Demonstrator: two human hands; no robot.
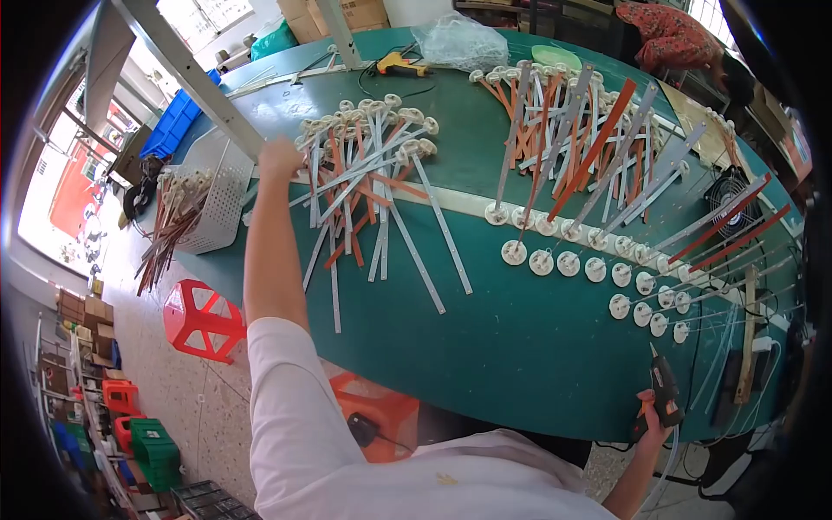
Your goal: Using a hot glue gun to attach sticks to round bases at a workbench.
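Left arm: While a white-sleeved left arm extends over the green worktable (529,347), the left hand (282,159) is beside a white post near the table's left edge; whether its fingers are spread or pinching a strip cannot be told.
Right hand: Wrapped around the handle of a black glue gun (666,390) at the near edge, toward the right end, the right hand (651,433) holds the tool with its nozzle toward the far side.
Strip pile: Just right of the left hand, a pile of silver and orange strips (368,165) lies on the table's left half, round white heads bunched toward the far edge, tails fanned toward the near one.
Second pile: More headed strips (556,130) crowd the far edge, right of center.
Discs: Rows of round white discs (568,263) run from the middle toward the right end, strips rising from many.
Far edge: A yellow glue gun (400,65) lies near a clear plastic bag (459,42).
Left edge: A white perforated basket (217,230) holds brown strips (169,227).
Far right corner: A co-worker in red patterned clothing (672,36) bends low.
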